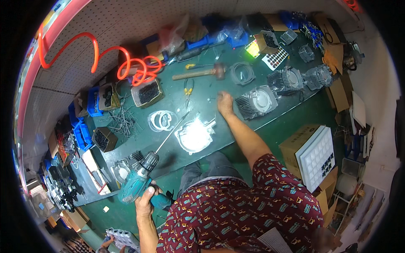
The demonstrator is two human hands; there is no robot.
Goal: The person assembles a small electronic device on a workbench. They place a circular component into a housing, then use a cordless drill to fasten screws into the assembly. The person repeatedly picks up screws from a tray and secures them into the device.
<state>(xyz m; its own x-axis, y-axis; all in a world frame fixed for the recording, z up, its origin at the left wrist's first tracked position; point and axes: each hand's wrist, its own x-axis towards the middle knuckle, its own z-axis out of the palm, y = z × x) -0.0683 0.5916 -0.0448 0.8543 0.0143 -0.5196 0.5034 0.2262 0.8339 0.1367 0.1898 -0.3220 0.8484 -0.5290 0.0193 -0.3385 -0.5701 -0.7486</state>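
Observation:
My left hand (145,200) is wrapped round the handle of a teal cordless drill (134,186). From its chuck a long thin bit points up and away over the table, passing just left of a brightly lit metal housing (195,135). My right hand (225,103) rests on the green tabletop beyond that housing, its fingers curled down; whatever they pinch is hidden. Just right of it lies a finned metal casting (258,102). White ring gaskets (162,121) lie left of the housing. Yellow-handled pliers (188,92) and a wooden-handled mallet (198,74) are farther back.
An orange coiled hose (141,69) hangs at the back left. Boxes of small black parts (147,93), blue bins (83,134) and a pile of wires (123,120) line the left side. More finned castings (291,80) stand right. A carton (297,141) with white trays sits beyond the right edge.

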